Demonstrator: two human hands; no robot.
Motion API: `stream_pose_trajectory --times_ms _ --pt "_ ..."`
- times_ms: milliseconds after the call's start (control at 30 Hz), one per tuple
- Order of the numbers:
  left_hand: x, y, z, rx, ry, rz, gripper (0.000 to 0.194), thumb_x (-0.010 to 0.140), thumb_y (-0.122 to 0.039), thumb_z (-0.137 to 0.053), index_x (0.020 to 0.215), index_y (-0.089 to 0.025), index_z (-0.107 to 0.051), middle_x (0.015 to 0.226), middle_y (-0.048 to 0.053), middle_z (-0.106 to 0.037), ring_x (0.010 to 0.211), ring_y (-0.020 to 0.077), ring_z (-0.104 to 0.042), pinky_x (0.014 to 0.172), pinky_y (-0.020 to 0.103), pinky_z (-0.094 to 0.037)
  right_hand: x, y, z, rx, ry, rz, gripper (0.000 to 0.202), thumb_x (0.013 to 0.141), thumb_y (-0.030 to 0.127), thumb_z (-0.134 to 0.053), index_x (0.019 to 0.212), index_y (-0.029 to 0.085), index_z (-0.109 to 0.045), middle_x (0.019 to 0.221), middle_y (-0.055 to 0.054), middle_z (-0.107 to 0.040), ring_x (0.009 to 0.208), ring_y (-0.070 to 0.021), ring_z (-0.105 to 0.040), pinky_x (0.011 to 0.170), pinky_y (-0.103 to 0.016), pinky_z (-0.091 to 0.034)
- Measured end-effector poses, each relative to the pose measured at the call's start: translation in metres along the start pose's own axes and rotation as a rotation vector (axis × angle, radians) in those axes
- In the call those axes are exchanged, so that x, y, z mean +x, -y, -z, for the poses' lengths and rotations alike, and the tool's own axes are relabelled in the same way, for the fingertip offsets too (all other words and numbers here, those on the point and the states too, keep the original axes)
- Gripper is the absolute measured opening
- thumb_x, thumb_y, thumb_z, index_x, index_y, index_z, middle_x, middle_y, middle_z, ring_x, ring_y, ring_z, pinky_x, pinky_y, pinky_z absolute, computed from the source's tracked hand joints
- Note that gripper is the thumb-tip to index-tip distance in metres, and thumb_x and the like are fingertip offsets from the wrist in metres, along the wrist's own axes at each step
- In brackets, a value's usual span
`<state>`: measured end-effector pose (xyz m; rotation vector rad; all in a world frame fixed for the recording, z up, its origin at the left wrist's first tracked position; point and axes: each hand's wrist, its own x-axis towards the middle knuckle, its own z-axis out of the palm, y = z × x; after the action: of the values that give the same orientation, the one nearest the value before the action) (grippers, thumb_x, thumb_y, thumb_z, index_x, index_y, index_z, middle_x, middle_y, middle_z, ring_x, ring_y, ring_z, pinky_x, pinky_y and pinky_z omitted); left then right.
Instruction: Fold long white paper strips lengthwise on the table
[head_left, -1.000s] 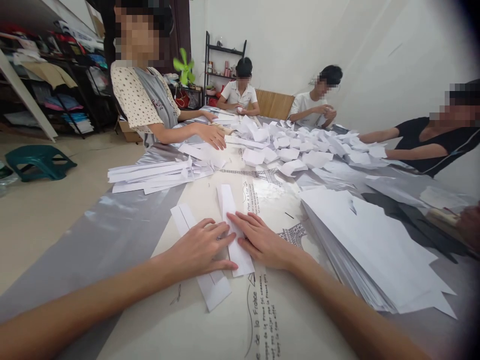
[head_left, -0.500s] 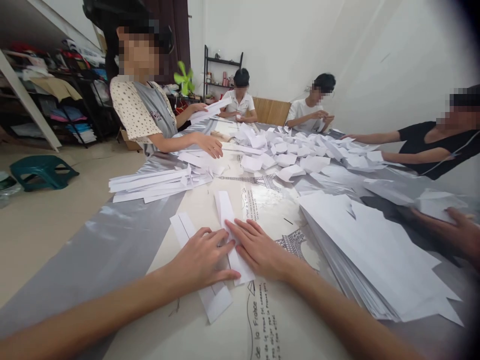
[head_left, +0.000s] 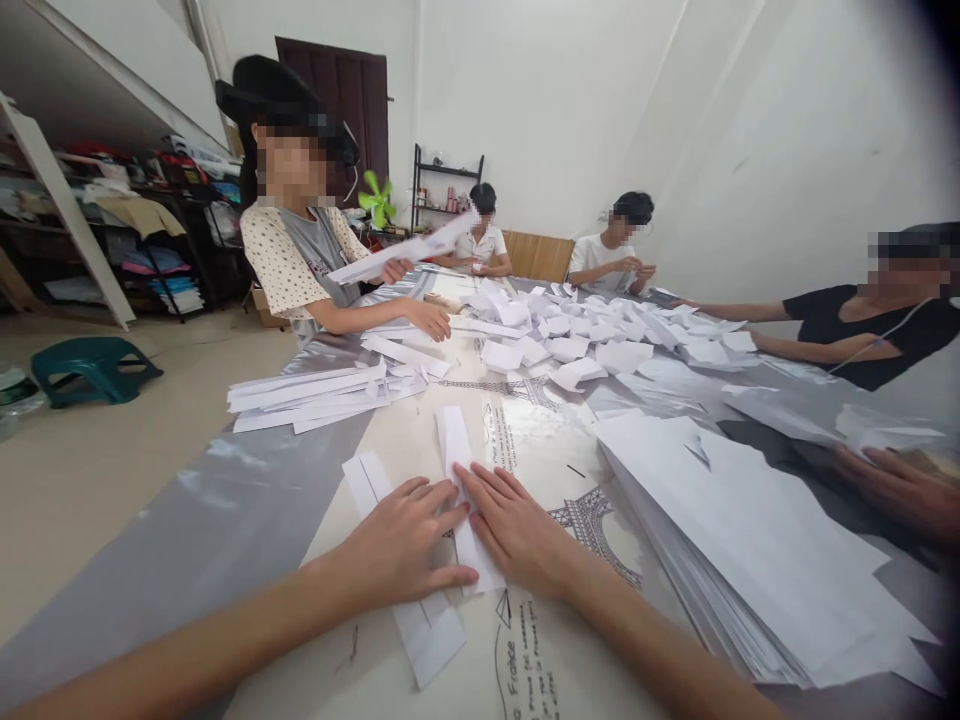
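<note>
"Where is the strip (head_left: 466,548) laid?"

"On the table (head_left: 555,440), between both hands."

"How is it held?"

"It is pressed by the right hand (head_left: 521,525), fingers extended, and touched by the left hand (head_left: 409,540), fingers spread."

"And the second strip (head_left: 433,645)?"

"It is partly covered by the left hand."
</note>
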<state>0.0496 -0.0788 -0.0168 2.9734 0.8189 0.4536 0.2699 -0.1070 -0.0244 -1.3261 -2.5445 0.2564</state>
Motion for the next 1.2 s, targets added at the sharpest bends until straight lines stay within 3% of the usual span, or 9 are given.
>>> stream_pose_trajectory --times_ms 100,233,533,633,767,1000,1200 --pt "0.003 0.012 0.005 -0.052 0.0 -0.048 0.063 0.088 -0.07 -0.058 0.122 -0.017 -0.066 0.127 0.013 -0.064 0.112 0.0297 -0.064 0.106 0.046 -0.044 0.004 0.0 -0.005 0.007 -0.038 -0.038 0.056 0.107 0.028 -0.025 0.162 0.021 -0.016 0.165 -0.005 -0.03 0.152 -0.0233 -0.025 0.125 -0.051 -0.025" --pt "0.005 0.023 0.009 -0.095 -0.006 -0.089 0.061 0.088 -0.07 -0.058 0.123 -0.021 -0.067 0.125 0.011 -0.065 0.109 0.0288 -0.065 0.101 0.043 -0.047 0.007 -0.002 -0.007 0.067 -0.136 -0.057 0.056 0.104 0.025 -0.036 0.159 0.021 -0.026 0.156 -0.008 -0.045 0.148 -0.0261 -0.035 0.121 -0.053 -0.032" --pt "0.004 0.026 0.006 -0.151 -0.028 -0.096 0.058 0.086 -0.068 -0.063 0.121 -0.023 -0.067 0.123 0.009 -0.064 0.107 0.0268 -0.063 0.101 0.043 -0.045 0.002 -0.002 -0.007 0.201 -0.283 0.064 0.041 0.096 0.014 -0.051 0.135 0.027 -0.056 0.139 -0.004 -0.062 0.129 -0.0221 -0.056 0.11 -0.045 -0.048" --pt "0.005 0.026 0.007 -0.169 -0.031 -0.099 0.054 0.086 -0.068 -0.064 0.116 -0.023 -0.068 0.121 0.008 -0.064 0.106 0.0264 -0.063 0.101 0.042 -0.045 0.001 -0.004 -0.012 0.222 -0.278 0.039 0.034 0.097 0.015 -0.051 0.128 0.026 -0.061 0.137 -0.004 -0.063 0.127 -0.0224 -0.058 0.108 -0.045 -0.05" --pt "0.004 0.026 0.008 -0.18 -0.038 -0.094 0.054 0.087 -0.067 -0.063 0.116 -0.023 -0.068 0.126 0.009 -0.064 0.109 0.027 -0.063 0.102 0.042 -0.044 -0.002 -0.006 -0.013 0.233 -0.253 -0.01 0.036 0.098 0.019 -0.052 0.132 0.025 -0.059 0.14 -0.006 -0.061 0.129 -0.0234 -0.056 0.108 -0.045 -0.05" --pt "0.003 0.028 0.005 -0.187 -0.036 -0.1 0.057 0.087 -0.068 -0.061 0.123 -0.023 -0.067 0.131 0.01 -0.063 0.114 0.0281 -0.062 0.104 0.044 -0.043 -0.023 -0.008 0.009 0.229 -0.027 0.04 0.054 0.1 0.032 -0.056 0.152 0.029 -0.044 0.155 -0.005 -0.047 0.144 -0.0257 -0.042 0.118 -0.051 -0.04" --pt "0.003 0.026 0.0 -0.166 -0.04 -0.084 0.059 0.088 -0.069 -0.061 0.123 -0.021 -0.066 0.133 0.011 -0.062 0.117 0.0293 -0.061 0.104 0.045 -0.043 -0.026 -0.007 0.016 0.206 0.017 0.043 0.054 0.101 0.038 -0.056 0.152 0.025 -0.043 0.157 -0.005 -0.044 0.146 -0.0247 -0.039 0.121 -0.051 -0.036"
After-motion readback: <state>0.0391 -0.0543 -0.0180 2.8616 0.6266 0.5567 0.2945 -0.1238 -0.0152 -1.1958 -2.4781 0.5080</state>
